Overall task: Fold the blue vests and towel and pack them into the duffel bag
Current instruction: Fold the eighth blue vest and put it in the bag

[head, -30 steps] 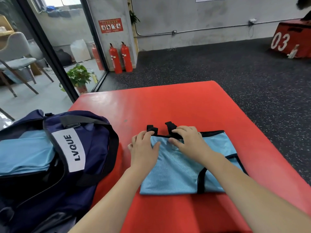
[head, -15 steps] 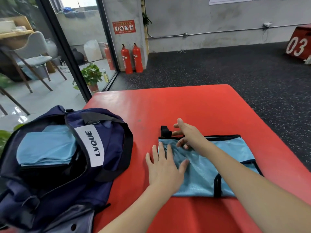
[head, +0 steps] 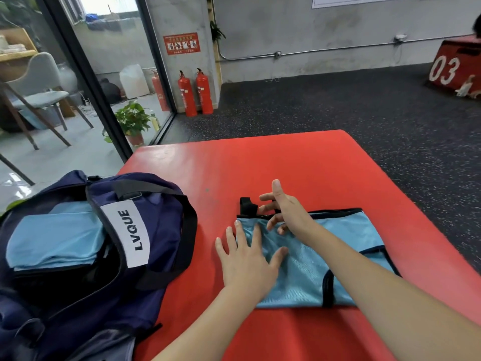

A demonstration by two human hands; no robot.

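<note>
Right now the vest (head: pixel 325 254) lies folded on the worktop (head: pixel 286 162), long axis running left to right, my left hand (head: pixel 247 259) flat on its near-left corner, fingers spread, right hand (head: pixel 289 212) loosely open over its black straps (head: pixel 247 207), gripping nothing, duffel bag (head: pixel 86 246) open just left.

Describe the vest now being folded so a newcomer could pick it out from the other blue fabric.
Start at the red mat. The navy duffel bag sits at its left edge; the vest lies flat on the mat to the bag's right, under the left hand. Unlike the blue fabric inside the bag, it shows black trim and black straps.
</note>
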